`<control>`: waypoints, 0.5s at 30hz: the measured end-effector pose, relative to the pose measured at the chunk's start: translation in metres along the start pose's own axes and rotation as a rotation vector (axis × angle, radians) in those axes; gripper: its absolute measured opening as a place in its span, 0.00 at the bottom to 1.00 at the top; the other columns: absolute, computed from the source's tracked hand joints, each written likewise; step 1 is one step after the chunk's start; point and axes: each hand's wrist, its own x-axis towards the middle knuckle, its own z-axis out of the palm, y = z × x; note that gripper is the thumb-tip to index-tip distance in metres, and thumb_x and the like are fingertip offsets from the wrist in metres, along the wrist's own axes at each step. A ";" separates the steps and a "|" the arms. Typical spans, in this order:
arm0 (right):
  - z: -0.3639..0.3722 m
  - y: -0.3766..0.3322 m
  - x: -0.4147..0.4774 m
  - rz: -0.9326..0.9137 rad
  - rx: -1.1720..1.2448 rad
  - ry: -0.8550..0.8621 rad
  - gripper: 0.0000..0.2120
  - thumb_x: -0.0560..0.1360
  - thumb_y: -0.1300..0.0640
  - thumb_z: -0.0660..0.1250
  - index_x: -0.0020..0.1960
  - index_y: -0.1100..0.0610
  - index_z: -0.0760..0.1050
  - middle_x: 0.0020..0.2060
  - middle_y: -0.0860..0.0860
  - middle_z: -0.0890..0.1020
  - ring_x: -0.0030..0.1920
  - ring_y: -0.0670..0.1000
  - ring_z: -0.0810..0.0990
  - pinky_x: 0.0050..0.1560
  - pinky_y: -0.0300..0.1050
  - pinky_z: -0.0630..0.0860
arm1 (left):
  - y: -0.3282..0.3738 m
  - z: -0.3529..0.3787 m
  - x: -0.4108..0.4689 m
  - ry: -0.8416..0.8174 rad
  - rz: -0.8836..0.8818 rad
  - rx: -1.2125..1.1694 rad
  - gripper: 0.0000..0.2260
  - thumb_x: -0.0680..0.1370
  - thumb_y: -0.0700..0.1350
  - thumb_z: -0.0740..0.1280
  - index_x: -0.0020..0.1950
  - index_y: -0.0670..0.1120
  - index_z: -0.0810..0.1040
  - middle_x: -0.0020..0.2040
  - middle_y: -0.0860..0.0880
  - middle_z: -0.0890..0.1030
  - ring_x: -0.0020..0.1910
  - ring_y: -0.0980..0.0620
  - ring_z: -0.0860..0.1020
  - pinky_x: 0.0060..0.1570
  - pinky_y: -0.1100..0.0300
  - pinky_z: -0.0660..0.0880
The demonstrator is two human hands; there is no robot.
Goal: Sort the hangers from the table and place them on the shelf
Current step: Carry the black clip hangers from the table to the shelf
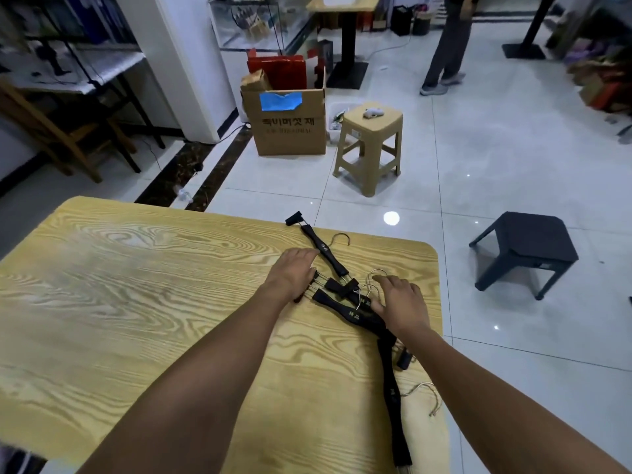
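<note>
**Item:** black clip hangers [345,311], several, each a dark bar with wire hooks [341,234] and clips at the ends.

**Location:** they are lying in a crossed heap on the wood-grain worktop [136,285], toward its 3 o'clock edge. The far hanger [323,248] is pointing out to 11 o'clock. The near hanger [391,395] is running down to 6 o'clock along the edge, and its lower end is nearing the worktop's edge.

**Hands:** the left hand [290,273] is resting palm-down on the clip ends at the heap's 9 o'clock side, grip apart with the fingers lying fairly flat. The right hand [402,304] is pressing on the bars at 3 o'clock, just beside two hooks. Its grip is also apart, with the fingers spread, and it is clamping nothing.

**Step in hand (judged):** the hands are squaring the heap before lifting it.

**Handling notes:**
- Bars are crossing and hooks appear to be interlocking, so turning every hook the same way and stacking bar on bar should prevent snagging.
- Drawing in the near hanger first should stop it slipping off the edge.

**Destination:** likely the shelf [113,59], standing well apart at 10 o'clock.
</note>
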 end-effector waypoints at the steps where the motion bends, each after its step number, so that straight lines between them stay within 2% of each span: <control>1: 0.003 0.000 0.004 -0.003 0.007 0.010 0.22 0.80 0.48 0.58 0.72 0.52 0.64 0.66 0.52 0.73 0.65 0.55 0.71 0.67 0.49 0.63 | -0.002 0.001 0.008 -0.005 0.007 0.004 0.21 0.82 0.44 0.54 0.76 0.47 0.57 0.74 0.48 0.62 0.73 0.48 0.58 0.73 0.58 0.50; 10: 0.029 0.003 0.050 0.049 0.086 0.043 0.21 0.78 0.50 0.61 0.70 0.53 0.67 0.65 0.51 0.74 0.65 0.55 0.71 0.67 0.50 0.61 | -0.031 0.026 0.092 -0.070 0.059 0.020 0.23 0.80 0.41 0.58 0.75 0.47 0.58 0.74 0.48 0.63 0.73 0.47 0.60 0.73 0.57 0.53; 15: 0.050 0.000 0.064 0.046 0.083 0.126 0.18 0.74 0.53 0.69 0.63 0.56 0.75 0.56 0.54 0.80 0.56 0.57 0.79 0.60 0.54 0.71 | -0.040 0.042 0.127 -0.150 0.152 0.173 0.28 0.79 0.37 0.59 0.77 0.47 0.53 0.77 0.48 0.56 0.76 0.49 0.55 0.75 0.56 0.47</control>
